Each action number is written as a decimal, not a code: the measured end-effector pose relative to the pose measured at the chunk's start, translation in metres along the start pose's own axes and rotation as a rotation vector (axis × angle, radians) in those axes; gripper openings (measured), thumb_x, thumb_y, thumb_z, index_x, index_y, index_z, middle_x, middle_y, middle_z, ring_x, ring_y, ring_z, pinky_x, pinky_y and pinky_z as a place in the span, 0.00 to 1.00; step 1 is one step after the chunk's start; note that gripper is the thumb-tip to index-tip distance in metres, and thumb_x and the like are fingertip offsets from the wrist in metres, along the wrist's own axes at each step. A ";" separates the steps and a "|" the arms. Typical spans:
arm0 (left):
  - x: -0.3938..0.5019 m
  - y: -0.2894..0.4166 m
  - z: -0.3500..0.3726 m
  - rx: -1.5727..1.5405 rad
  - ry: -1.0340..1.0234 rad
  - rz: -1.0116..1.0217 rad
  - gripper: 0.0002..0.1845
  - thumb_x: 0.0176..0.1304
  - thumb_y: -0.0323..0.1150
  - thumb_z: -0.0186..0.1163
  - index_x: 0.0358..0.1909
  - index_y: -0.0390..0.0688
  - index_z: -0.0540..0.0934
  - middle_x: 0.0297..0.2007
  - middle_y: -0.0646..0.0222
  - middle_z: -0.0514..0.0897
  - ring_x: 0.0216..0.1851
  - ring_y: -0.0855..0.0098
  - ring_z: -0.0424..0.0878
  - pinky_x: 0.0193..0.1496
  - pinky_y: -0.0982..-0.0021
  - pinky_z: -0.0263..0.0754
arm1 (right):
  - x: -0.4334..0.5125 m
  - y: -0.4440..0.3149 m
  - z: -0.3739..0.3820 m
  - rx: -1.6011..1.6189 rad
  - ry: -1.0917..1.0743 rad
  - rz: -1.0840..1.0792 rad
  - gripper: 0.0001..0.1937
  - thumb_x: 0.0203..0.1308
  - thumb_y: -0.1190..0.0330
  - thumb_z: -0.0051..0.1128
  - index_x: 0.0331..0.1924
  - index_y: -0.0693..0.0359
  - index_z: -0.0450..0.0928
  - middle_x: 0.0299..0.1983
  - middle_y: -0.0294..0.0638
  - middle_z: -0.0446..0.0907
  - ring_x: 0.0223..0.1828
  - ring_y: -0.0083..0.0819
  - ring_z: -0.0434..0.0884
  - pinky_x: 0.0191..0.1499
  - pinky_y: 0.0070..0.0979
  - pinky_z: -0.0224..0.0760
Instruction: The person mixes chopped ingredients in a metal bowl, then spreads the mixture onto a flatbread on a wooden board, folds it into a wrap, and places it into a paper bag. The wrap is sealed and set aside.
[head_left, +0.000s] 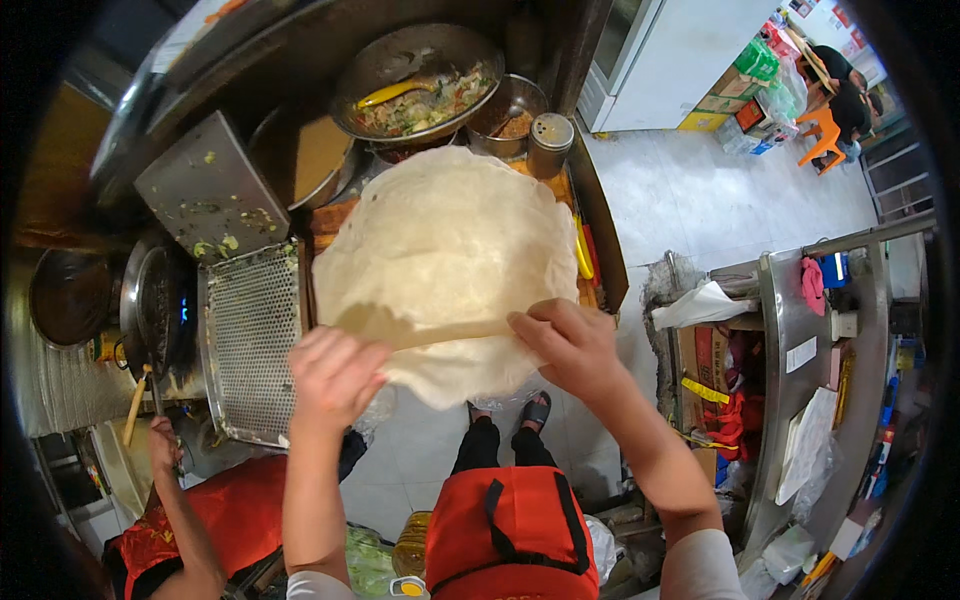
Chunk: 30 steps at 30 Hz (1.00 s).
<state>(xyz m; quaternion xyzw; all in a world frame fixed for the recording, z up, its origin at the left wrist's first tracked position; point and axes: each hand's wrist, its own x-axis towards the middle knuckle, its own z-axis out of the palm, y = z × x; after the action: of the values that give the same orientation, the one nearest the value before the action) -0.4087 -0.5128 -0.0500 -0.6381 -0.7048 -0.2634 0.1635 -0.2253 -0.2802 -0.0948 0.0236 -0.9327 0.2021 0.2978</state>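
Observation:
A wide, thin sheet of pale dough (450, 240) covers most of the wooden board (330, 221) before me, and its near edge hangs over the front. Across its near part runs a thin tan bar, apparently a rolling pin (454, 332). My left hand (334, 375), blurred, is closed around the bar's left end, at the dough's left side. At the other end my right hand (566, 341) is closed with knuckles up, over the dough's right edge. Both hands cover the bar's ends.
Behind the dough stand a large bowl of chopped filling (427, 97), a smaller metal bowl (517, 109) and a shaker (551, 142). A perforated metal tray (251, 345) lies left. A co-worker's hand (165, 446) is near a pan (154, 307). At right is a steel shelf (787, 360).

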 end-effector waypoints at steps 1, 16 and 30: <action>-0.020 -0.004 0.030 -0.015 -0.092 -0.052 0.11 0.60 0.40 0.60 0.33 0.43 0.81 0.29 0.69 0.79 0.29 0.66 0.76 0.31 0.66 0.68 | -0.022 0.006 0.022 -0.047 -0.081 0.076 0.20 0.44 0.71 0.64 0.46 0.58 0.78 0.40 0.36 0.78 0.35 0.32 0.79 0.35 0.29 0.73; -0.263 0.044 0.261 -0.705 -0.346 -1.545 0.29 0.63 0.30 0.62 0.63 0.35 0.63 0.52 0.57 0.75 0.51 0.65 0.75 0.53 0.67 0.72 | -0.258 -0.004 0.208 0.825 0.423 1.623 0.23 0.62 0.68 0.58 0.58 0.68 0.64 0.44 0.46 0.78 0.44 0.36 0.77 0.46 0.28 0.75; -0.205 -0.048 0.341 -0.303 -0.566 -1.011 0.15 0.66 0.35 0.56 0.49 0.36 0.77 0.43 0.63 0.80 0.44 0.68 0.77 0.48 0.67 0.74 | -0.166 0.103 0.296 -0.022 -0.331 0.402 0.16 0.54 0.69 0.62 0.48 0.60 0.78 0.43 0.48 0.81 0.41 0.51 0.81 0.48 0.40 0.76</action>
<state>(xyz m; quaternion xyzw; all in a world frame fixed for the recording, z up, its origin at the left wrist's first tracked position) -0.3933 -0.4838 -0.4493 -0.2854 -0.8917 -0.2258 -0.2691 -0.2671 -0.3137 -0.4452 -0.1326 -0.9568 0.2404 0.0953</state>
